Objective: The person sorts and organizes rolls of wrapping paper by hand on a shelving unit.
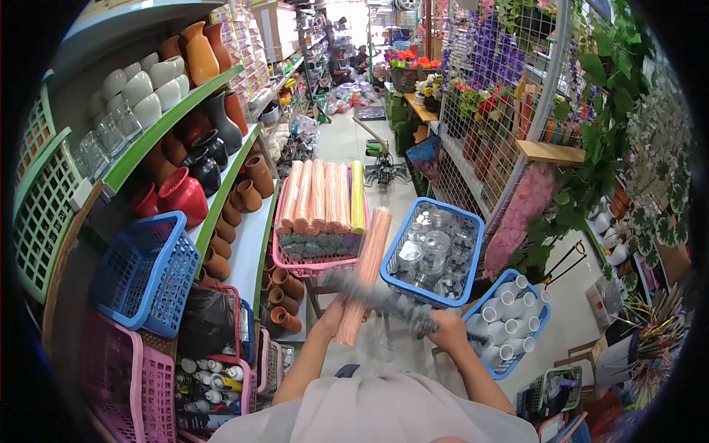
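Note:
My left hand [334,317] is closed round the lower part of a long peach-coloured bundle [375,244] of thin sticks, held upright and slightly tilted. My right hand [447,331] grips a long dark duster [402,308], smeared by motion, which crosses in front of the bundle in this view. Just beyond my left hand stands a pink basket [295,262] with similar peach bundles [317,196], one yellow bundle [357,196] and greyish ones underneath. Beyond my right hand is a blue basket [478,247] of clear glassware [436,247].
A second blue basket [473,358] holds white vases [509,321] at my right. Shelves [244,236] with pots and vases line the left, a wire rack [473,125] of artificial flowers the right. A floor fan [385,166] stands in the aisle; people [341,68] sit far back.

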Available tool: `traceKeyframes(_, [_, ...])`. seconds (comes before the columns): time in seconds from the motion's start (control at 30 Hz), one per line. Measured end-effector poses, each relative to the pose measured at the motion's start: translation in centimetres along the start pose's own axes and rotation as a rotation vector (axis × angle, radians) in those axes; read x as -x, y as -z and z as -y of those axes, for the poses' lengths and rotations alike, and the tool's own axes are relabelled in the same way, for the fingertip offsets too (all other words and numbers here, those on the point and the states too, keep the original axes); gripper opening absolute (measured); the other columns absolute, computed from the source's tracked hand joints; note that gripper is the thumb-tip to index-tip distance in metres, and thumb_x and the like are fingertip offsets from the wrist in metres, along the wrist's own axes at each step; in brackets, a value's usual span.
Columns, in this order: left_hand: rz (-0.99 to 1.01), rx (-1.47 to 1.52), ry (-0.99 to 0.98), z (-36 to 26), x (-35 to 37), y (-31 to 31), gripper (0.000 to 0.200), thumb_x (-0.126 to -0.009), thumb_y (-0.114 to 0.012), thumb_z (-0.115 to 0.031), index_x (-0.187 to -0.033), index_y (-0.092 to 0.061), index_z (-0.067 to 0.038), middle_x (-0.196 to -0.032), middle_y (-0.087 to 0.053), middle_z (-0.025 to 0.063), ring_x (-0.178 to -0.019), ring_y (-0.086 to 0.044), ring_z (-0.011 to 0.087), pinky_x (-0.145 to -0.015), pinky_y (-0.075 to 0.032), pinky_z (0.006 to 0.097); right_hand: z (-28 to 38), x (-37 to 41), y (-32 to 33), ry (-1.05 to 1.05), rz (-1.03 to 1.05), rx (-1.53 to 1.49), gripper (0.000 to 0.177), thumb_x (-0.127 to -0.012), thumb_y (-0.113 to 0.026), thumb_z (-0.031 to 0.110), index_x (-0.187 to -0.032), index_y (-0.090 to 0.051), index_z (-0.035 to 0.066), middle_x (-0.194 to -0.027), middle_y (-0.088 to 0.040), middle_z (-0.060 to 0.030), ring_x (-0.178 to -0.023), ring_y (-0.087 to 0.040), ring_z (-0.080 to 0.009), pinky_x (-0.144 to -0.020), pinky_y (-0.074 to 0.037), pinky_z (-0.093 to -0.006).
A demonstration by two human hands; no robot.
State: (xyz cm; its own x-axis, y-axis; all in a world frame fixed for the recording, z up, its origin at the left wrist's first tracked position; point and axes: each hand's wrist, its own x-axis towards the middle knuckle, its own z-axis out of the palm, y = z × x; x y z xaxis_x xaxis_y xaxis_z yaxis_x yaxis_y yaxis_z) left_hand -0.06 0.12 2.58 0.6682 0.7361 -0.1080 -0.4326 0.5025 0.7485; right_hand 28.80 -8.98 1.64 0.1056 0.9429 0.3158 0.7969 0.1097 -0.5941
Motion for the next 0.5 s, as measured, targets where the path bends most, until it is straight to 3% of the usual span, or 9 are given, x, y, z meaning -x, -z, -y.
traceKeyframes(0.07, [-0.034,0.312,0.108,0.7,-0.4,0.8,0.058,-0.097,-0.028,-0.052,-0.112,-0.051,0.000,-0.094,-0.059,0.0103,-0.077,-0.060,0.0199,-0.065,-0.052,0.0307,-0.6,0.1,0.6,0.163,0.300,0.194,0.044,-0.064,-0.074,0.024,-0.104,-0.064,0.008,-0.092,-0.065,-0.0181,-0.085,-0.062,-0.0344,-0.070,-0.051,-0.0411])
traceKeyframes(0.1, [-0.113,-0.116,0.045,0.0,-0.2,-0.1,0.058,-0.098,-0.028,-0.052,-0.112,-0.051,0.000,-0.093,-0.059,0.0114,-0.078,-0.060,0.0193,-0.068,-0.052,0.0319,-1.2,0.0,0.2,0.112,0.154,0.171,0.039,-0.062,-0.075,0.024,-0.097,-0.064,0.009,-0.086,-0.064,-0.0162,-0.080,-0.062,-0.0349,-0.067,-0.050,-0.0426])
traceKeyframes(0.2, [-0.038,0.007,0.098,0.5,-0.3,0.7,0.059,-0.096,-0.032,-0.054,-0.112,-0.052,-0.001,-0.092,-0.060,0.0110,-0.074,-0.060,0.0183,-0.065,-0.052,0.0321,-1.7,0.0,-1.0,-0.136,-0.053,0.008,0.024,-0.063,-0.073,0.023,-0.081,-0.062,0.011,-0.076,-0.061,-0.0123,-0.071,-0.062,-0.0334,-0.062,-0.049,-0.0440])
traceKeyframes(0.23, [-0.038,0.004,0.101,-0.1,0.0,-0.5,0.059,-0.096,-0.032,-0.054,-0.112,-0.052,-0.001,-0.092,-0.060,0.0110,-0.074,-0.060,0.0183,-0.065,-0.052,0.0321,-0.7,0.3,-0.6,-0.049,-0.078,0.007,0.020,-0.066,-0.070,0.024,-0.076,-0.061,0.009,-0.072,-0.060,-0.0125,-0.068,-0.061,-0.0348,-0.061,-0.048,-0.0456])
traceKeyframes(0.27, [-0.166,-0.171,0.053,-0.6,0.5,-1.8,0.060,-0.095,-0.033,-0.055,-0.112,-0.052,-0.001,-0.090,-0.059,0.0102,-0.073,-0.059,0.0175,-0.064,-0.051,0.0315,-0.2,0.4,0.0,-0.052,-0.081,0.005,0.020,-0.066,-0.070,0.024,-0.076,-0.061,0.009,-0.072,-0.060,-0.0125,-0.068,-0.061,-0.0348,-0.061,-0.048,-0.0456])
traceKeyframes(0.33, [-0.293,-0.344,0.004,-0.8,0.8,-2.1,0.060,-0.095,-0.033,-0.056,-0.112,-0.052,-0.002,-0.088,-0.058,0.0093,-0.072,-0.058,0.0167,-0.063,-0.050,0.0308,0.2,0.6,0.8,0.185,0.222,0.174,0.023,-0.070,-0.068,0.024,-0.084,-0.064,0.005,-0.079,-0.064,-0.0176,-0.074,-0.061,-0.0389,-0.064,-0.049,-0.0464])
traceKeyframes(0.4, [-0.178,-0.207,0.074,-0.3,0.5,-0.4,0.060,-0.094,-0.032,-0.058,-0.112,-0.052,-0.004,-0.088,-0.057,0.0085,-0.072,-0.056,0.0157,-0.062,-0.050,0.0288,-1.4,0.3,-0.3,0.184,0.173,0.188,0.027,-0.068,-0.068,0.022,-0.090,-0.066,0.006,-0.081,-0.065,-0.0170,-0.075,-0.062,-0.0381,-0.064,-0.049,-0.0458])
traceKeyframes(0.43, [0.055,0.076,0.051,-0.3,0.3,-0.1,0.059,-0.095,-0.031,-0.058,-0.110,-0.053,-0.005,-0.090,-0.058,0.0077,-0.072,-0.057,0.0144,-0.061,-0.049,0.0271,-1.6,0.0,-0.7,0.042,0.072,0.162,0.025,-0.067,-0.068,0.022,-0.088,-0.066,0.008,-0.078,-0.064,-0.0139,-0.072,-0.062,-0.0355,-0.063,-0.049,-0.0445])
traceKeyframes(0.5, [-0.001,-0.028,0.038,-0.2,0.6,-0.5,0.059,-0.095,-0.030,-0.058,-0.111,-0.053,-0.006,-0.091,-0.059,0.0077,-0.072,-0.057,0.0141,-0.062,-0.050,0.0267,-0.2,-0.2,-0.5,-0.071,-0.147,0.020,0.010,-0.070,-0.065,0.019,-0.076,-0.064,0.011,-0.068,-0.059,-0.0113,-0.064,-0.061,-0.0335,-0.058,-0.049,-0.0423])
